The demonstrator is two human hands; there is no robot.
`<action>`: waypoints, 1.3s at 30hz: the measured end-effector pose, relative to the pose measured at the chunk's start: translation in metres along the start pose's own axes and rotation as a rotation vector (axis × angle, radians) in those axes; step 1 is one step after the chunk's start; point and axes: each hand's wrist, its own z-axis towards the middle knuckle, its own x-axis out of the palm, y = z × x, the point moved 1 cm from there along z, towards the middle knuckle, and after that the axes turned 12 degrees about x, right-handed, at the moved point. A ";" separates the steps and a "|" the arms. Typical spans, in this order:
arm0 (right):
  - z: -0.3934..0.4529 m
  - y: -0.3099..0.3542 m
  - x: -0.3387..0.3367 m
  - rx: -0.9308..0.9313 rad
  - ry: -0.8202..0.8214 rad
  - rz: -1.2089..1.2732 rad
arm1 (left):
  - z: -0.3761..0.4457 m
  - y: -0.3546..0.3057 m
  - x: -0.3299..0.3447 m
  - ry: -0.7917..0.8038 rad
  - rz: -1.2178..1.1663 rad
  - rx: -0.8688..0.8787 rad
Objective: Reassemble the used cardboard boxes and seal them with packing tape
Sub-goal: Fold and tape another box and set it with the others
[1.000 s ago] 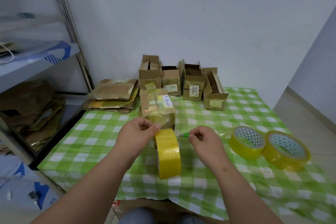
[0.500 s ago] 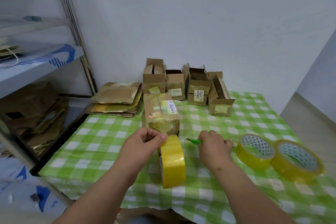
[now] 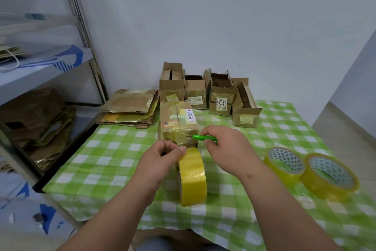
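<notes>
Cardboard box (image 3: 179, 121) (taped over, barcode label on top) sits closed on the green checked tablecloth (image 3: 114, 161), just past both hands. Yellow packing tape roll (image 3: 192, 177) stands on edge right in front of it, a pulled strip of tape running up to the box's near face. Left hand (image 3: 160, 161) pinches the tape at the top of the roll, thumb pressed against fingers. Right hand (image 3: 227, 147) has fingers curled round a green cutter (image 3: 204, 138), its tip pointing left at the tape by the box's lower near corner; can't tell if the tip touches the tape.

Two more tape rolls (image 3: 311, 171) lie flat on the cloth to the right, touching each other. Row of four open boxes (image 3: 209, 93) along the wall behind, flaps up. Stack of flattened cartons (image 3: 130, 108) at the back left corner of the table. Metal shelving (image 3: 40, 71) on the left holds more flattened cardboard.
</notes>
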 end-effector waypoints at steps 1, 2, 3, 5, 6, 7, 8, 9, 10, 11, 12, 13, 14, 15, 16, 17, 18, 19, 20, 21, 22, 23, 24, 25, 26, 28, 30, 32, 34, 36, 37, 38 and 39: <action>0.001 0.003 0.000 -0.007 0.003 -0.038 | 0.000 0.000 0.000 0.001 -0.005 0.001; 0.001 0.005 -0.001 -0.016 0.006 -0.070 | 0.000 0.000 0.001 0.002 -0.006 0.003; 0.002 0.007 0.000 -0.024 0.011 -0.090 | 0.000 0.000 0.001 0.002 -0.005 0.006; 0.004 0.010 0.000 -0.038 0.024 -0.101 | 0.001 0.001 0.001 0.003 -0.006 0.011; 0.005 0.012 0.001 -0.047 0.032 -0.104 | 0.001 0.001 0.001 0.003 -0.009 0.014; 0.006 0.014 0.002 -0.060 0.037 -0.115 | 0.001 0.001 0.001 0.002 -0.011 0.015; 0.008 0.015 0.003 -0.075 0.040 -0.138 | 0.001 0.001 0.001 0.000 -0.012 0.018; 0.009 0.017 0.004 -0.090 0.042 -0.172 | 0.001 0.002 0.001 -0.004 -0.014 0.019; 0.011 0.018 0.004 -0.102 0.044 -0.209 | 0.001 0.002 0.002 -0.008 -0.017 0.020; 0.013 0.019 0.004 -0.110 0.047 -0.242 | 0.001 0.002 0.002 -0.012 -0.022 0.022; 0.014 0.019 0.004 -0.118 0.050 -0.268 | 0.001 0.003 0.002 -0.015 -0.025 0.026; 0.015 0.021 0.004 -0.124 0.053 -0.288 | 0.001 0.002 0.002 -0.018 -0.026 0.028; 0.017 0.022 0.004 -0.131 0.057 -0.302 | 0.001 0.002 0.001 -0.018 -0.026 0.031; 0.018 0.023 0.004 -0.137 0.059 -0.309 | 0.001 0.002 0.001 -0.017 -0.027 0.033; 0.019 0.024 0.005 -0.141 0.060 -0.310 | 0.002 0.002 0.001 -0.016 -0.027 0.035; 0.020 0.025 0.005 -0.145 0.062 -0.305 | 0.002 0.002 0.001 -0.014 -0.026 0.036; 0.021 0.025 0.005 -0.148 0.068 -0.299 | 0.002 0.002 0.001 -0.010 -0.026 0.038; 0.022 0.026 0.005 -0.152 0.075 -0.298 | 0.002 0.002 0.002 -0.003 -0.028 0.041; 0.022 0.027 0.006 -0.156 0.081 -0.303 | 0.002 0.002 0.002 0.006 -0.030 0.045; 0.023 0.027 0.007 -0.160 0.083 -0.313 | 0.002 0.002 0.002 0.012 -0.031 0.045; 0.023 0.027 0.007 -0.164 0.082 -0.326 | 0.002 0.003 0.002 0.019 -0.031 0.041; 0.023 0.028 0.007 -0.169 0.081 -0.339 | 0.003 0.003 0.001 0.027 -0.032 0.038; 0.023 0.028 0.007 -0.174 0.082 -0.351 | 0.003 0.004 0.000 0.037 -0.033 0.034; 0.024 0.028 0.007 -0.176 0.083 -0.358 | 0.004 0.004 0.000 0.043 -0.034 0.032; 0.024 0.028 0.005 -0.172 0.084 -0.360 | 0.005 0.005 -0.001 0.044 -0.032 0.029; 0.025 0.026 0.002 -0.156 0.085 -0.353 | 0.006 0.005 -0.002 0.040 -0.032 0.023; 0.025 0.022 -0.001 -0.143 0.087 -0.352 | 0.007 0.005 -0.002 0.044 -0.038 0.019; 0.025 0.020 -0.001 -0.140 0.089 -0.355 | 0.007 0.005 -0.001 0.051 -0.040 0.016; 0.026 0.022 0.001 -0.149 0.086 -0.363 | 0.008 0.005 0.000 0.056 -0.037 0.026; 0.026 0.026 0.005 -0.165 0.083 -0.368 | 0.009 0.005 0.001 0.052 -0.033 0.036; 0.027 0.027 0.006 -0.171 0.080 -0.367 | 0.009 0.005 0.001 0.049 -0.035 0.036; 0.028 0.027 0.007 -0.176 0.076 -0.365 | 0.010 0.005 0.001 0.048 -0.038 0.032; 0.029 0.027 0.007 -0.179 0.074 -0.365 | 0.010 0.006 0.001 0.050 -0.039 0.027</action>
